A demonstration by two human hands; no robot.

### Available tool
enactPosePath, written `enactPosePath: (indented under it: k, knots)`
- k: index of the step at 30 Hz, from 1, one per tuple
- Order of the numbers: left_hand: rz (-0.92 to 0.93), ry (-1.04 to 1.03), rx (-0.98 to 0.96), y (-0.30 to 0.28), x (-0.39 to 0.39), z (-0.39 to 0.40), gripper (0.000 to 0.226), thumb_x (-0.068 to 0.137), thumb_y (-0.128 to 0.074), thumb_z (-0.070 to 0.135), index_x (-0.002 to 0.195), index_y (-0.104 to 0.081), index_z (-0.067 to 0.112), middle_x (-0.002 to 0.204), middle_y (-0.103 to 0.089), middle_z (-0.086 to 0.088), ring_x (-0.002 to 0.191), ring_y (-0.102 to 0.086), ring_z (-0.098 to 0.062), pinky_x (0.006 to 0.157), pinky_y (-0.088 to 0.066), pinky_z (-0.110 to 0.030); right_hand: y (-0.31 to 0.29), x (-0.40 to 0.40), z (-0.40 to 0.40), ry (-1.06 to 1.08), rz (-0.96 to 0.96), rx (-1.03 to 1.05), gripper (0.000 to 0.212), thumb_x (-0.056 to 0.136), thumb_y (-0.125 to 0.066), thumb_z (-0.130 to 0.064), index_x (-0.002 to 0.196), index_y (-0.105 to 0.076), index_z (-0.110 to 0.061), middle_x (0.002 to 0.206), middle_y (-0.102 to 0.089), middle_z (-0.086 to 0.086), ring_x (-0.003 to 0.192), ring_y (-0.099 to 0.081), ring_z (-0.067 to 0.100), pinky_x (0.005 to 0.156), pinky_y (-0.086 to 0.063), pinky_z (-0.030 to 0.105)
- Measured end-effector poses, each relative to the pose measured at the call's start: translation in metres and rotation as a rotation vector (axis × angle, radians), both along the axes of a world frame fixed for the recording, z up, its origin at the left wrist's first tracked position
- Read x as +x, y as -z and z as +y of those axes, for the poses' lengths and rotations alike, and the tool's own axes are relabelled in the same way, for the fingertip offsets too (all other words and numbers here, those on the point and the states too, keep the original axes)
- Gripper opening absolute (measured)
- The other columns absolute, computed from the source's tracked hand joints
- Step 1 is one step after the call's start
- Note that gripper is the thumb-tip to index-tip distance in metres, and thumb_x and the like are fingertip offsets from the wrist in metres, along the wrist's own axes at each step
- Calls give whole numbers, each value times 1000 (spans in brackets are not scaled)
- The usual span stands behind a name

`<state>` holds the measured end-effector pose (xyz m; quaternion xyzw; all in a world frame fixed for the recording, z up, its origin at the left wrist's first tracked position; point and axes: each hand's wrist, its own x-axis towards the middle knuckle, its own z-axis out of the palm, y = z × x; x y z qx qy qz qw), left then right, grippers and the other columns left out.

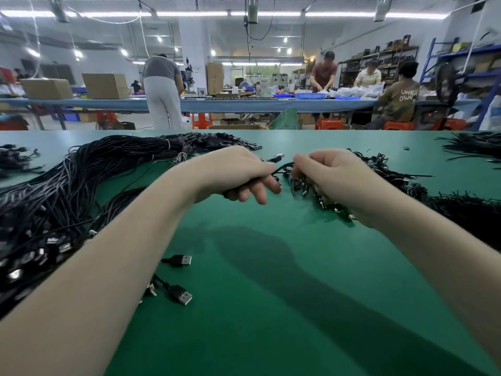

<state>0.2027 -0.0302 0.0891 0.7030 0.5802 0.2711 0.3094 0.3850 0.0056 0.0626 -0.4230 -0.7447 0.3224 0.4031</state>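
My left hand (238, 175) grips a black cable (283, 168) above the green table (271, 267); a small silver-tipped plug (278, 157) sticks out past its knuckles. My right hand (333, 177) pinches the looped part of the same cable between thumb and fingers, just right of the left hand. Under the right hand lies a heap of coiled black cables with metal plugs (325, 199). The fingertips of both hands are partly hidden by the cable.
A thick bundle of long black USB cables (67, 191) sprawls at the left, with two loose USB plugs (181, 295) near my left forearm. More black cable piles (474, 145) lie at the right. Behind the table several people work at a long blue bench (244, 104).
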Motion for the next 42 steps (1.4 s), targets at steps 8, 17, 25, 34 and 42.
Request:
enactPosePath:
  k: [8,17,25,34,42]
  knots:
    - [-720,-51,113,-4,6,5,34,101,-43,33,102,-67,9,94,-75,-4,85,-70,-11,68,-54,-19,5,-27,-30,-298,79,-86,28,102,-40,-19,90,-65,-21,60,-60,-9,59,-63,11,75,-53,40]
    - [-947,94,5,-8,7,-1,27,104,-37,28,100,-59,14,60,-51,9,56,-55,-9,56,-46,-19,26,-21,-15,-317,41,-276,28,97,-48,-36,88,-71,-22,82,-74,-3,77,-67,10,76,-49,27]
    - [-925,61,-55,3,19,1,28,104,-35,28,84,-49,15,55,-44,9,44,-40,-5,44,-36,-16,12,-15,-8,-210,281,-355,23,97,-50,-36,96,-67,-20,85,-74,-7,80,-71,12,78,-55,28]
    - [-564,-111,60,13,19,8,30,102,-41,37,80,-55,21,73,-54,8,59,-55,-5,65,-38,-26,21,-17,-6,-130,395,-415,20,96,-55,-23,84,-71,-20,57,-63,-13,55,-57,9,77,-56,32]
    - [-889,64,-28,15,23,7,29,101,-40,30,80,-56,18,93,-67,1,78,-59,-12,68,-51,-20,18,-16,-6,-233,393,-429,24,99,-49,-30,93,-67,-16,78,-68,-5,61,-62,9,76,-57,31]
